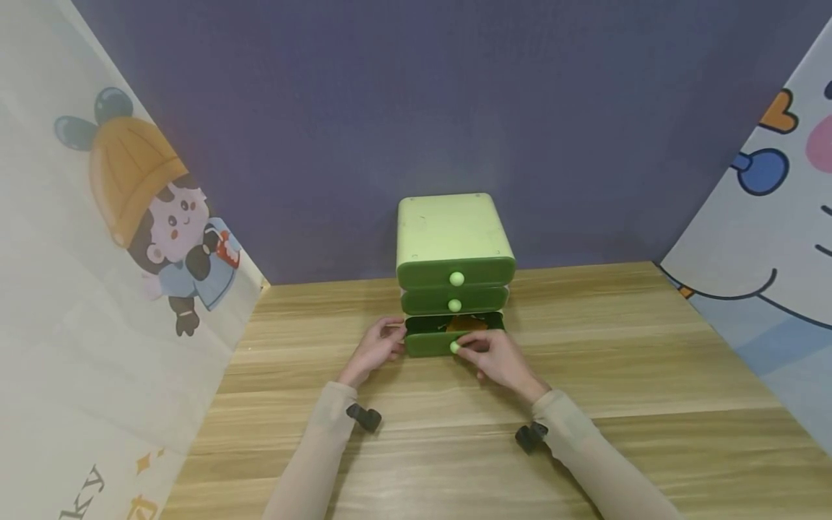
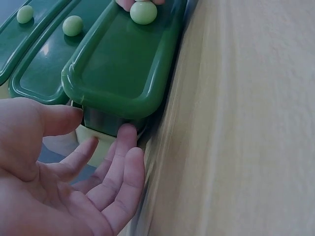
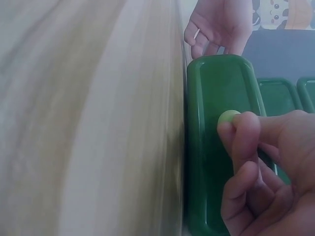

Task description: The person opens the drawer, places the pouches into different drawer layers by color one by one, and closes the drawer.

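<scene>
A small green chest of drawers [image 1: 451, 227] stands against the back wall. Its bottom drawer [image 1: 425, 345] is pulled partly out, and something orange-brown [image 1: 466, 323] shows inside; I cannot tell its kind. With thumb and fingers my right hand [image 1: 499, 359] pinches the pale round knob [image 3: 228, 116] of that drawer. At the drawer's left side is my left hand [image 2: 74, 172], its fingers loosely bent and its fingertips beside the drawer's side wall. Whether they touch it is hard to tell. The middle drawer [image 1: 425, 302] and top drawer [image 1: 422, 274] are closed.
Wooden tabletop [image 1: 585, 347] surrounds the chest in front and on both sides. Behind it rises a dark blue-purple wall [image 1: 364, 130]. Printed panels with cartoon figures flank the table, one on the left [image 1: 58, 289] and one on the right [image 1: 721, 238].
</scene>
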Tool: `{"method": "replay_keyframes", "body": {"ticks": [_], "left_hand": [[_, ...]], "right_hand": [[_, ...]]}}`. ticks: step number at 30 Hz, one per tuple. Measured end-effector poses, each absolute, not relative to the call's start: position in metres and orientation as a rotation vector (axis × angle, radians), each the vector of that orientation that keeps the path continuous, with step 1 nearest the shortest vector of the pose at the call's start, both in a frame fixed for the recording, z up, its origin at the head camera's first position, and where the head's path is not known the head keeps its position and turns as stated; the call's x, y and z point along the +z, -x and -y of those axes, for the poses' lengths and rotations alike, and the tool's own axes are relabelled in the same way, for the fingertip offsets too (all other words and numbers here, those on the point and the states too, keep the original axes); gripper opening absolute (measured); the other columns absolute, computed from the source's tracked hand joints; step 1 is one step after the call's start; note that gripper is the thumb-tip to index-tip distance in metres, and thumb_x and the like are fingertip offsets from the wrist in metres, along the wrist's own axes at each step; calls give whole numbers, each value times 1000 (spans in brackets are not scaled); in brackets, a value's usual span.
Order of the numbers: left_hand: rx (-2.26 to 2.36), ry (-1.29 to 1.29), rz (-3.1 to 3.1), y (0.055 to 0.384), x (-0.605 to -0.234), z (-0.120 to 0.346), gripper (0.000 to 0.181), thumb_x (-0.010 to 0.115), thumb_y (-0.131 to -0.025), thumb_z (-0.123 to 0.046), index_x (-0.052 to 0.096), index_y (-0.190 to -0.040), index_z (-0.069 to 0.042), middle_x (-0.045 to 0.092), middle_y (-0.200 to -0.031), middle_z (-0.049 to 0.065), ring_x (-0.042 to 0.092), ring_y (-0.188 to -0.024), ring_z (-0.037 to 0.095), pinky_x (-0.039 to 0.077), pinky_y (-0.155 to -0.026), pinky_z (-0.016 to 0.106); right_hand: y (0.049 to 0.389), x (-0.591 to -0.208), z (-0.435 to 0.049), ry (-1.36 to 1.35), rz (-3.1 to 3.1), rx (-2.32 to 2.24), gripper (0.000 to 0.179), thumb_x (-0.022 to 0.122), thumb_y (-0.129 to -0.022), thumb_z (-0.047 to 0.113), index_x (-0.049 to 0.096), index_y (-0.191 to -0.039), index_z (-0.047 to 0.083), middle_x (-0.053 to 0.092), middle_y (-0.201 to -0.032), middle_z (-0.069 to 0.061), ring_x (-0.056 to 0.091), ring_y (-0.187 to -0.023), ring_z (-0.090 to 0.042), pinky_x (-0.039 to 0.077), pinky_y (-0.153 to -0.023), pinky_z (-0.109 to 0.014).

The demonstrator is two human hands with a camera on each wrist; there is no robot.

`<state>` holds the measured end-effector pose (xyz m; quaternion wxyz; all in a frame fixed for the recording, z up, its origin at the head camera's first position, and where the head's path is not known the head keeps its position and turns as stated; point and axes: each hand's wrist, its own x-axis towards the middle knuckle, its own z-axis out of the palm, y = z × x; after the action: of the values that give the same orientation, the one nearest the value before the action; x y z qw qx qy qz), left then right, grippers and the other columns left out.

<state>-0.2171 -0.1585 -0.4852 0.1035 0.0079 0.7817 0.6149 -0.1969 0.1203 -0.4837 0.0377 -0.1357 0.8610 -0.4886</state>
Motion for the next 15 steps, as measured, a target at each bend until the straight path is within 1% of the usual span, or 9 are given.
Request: {"method": "replay_keyframes", "body": {"ticks": [7,12,15], "left_hand": [[1802,-31,-2313,217,-485,159,45,58,-110,-23,53,-150,-3,65,-140,26,74,-104,32,60,-82,34],[1808,-33,-2317,217,-486,159,44,58,-110,-21,53,-149,-2,66,-138,26,74,-102,30,59,-79,32],[1809,-29,-2312,217,-485,159,44,58,-110,-21,53,-149,-2,66,-138,25,75,-101,29,59,-78,30]], "right_hand": [[200,-485,-121,399,-2640,-1521,20,81,-96,20,81,-114,10,82,-101,-12,63,-48,-15,55,-46,-30],[203,-485,-120,377,-2649,-1513,20,82,-96,22,82,-113,12,82,-108,-14,63,-48,-14,56,-47,-30],[205,-485,-121,379,-2655,-1507,21,82,-96,22,82,-114,13,82,-108,-13,63,-48,-14,56,-47,-30]]}}
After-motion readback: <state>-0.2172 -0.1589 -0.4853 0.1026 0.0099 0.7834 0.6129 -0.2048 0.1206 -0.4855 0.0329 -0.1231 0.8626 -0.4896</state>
